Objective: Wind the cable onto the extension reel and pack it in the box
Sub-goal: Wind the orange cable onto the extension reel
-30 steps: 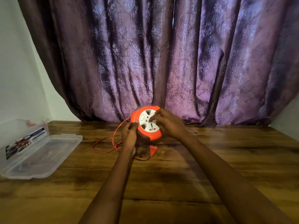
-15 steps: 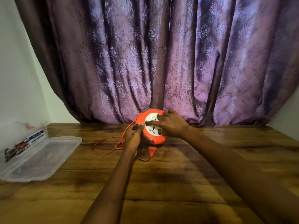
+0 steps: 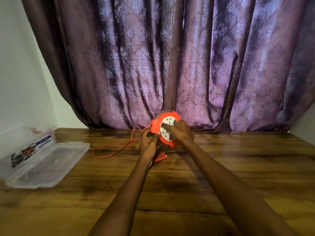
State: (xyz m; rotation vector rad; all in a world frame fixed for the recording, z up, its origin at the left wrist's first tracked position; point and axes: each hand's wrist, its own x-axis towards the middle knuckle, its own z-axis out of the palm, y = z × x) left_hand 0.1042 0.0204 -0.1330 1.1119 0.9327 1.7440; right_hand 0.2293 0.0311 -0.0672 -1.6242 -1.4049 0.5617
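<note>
The table (image 3: 221,176) is wooden and its far edge meets a purple curtain (image 3: 170,57). At the left edge of the table stands the clear plastic box (image 3: 29,147), open, with its lid (image 3: 49,164) folded flat toward the middle, probably so that the reel can go in with no extra step. Near the middle of the far edge the person holds the orange extension reel (image 3: 166,130) on its edge, the white socket face turned to the camera. The right hand (image 3: 180,132) lies over this face with curled fingers, seemingly to turn the drum. The left hand (image 3: 149,142) grips the reel rim, and the cable seems to pass through its fingers, likely to guide it. A good length of cable (image 3: 115,149) is loose on the table left of the reel, and the plug (image 3: 161,157) lies just under the left hand, so the winding looks unfinished
</note>
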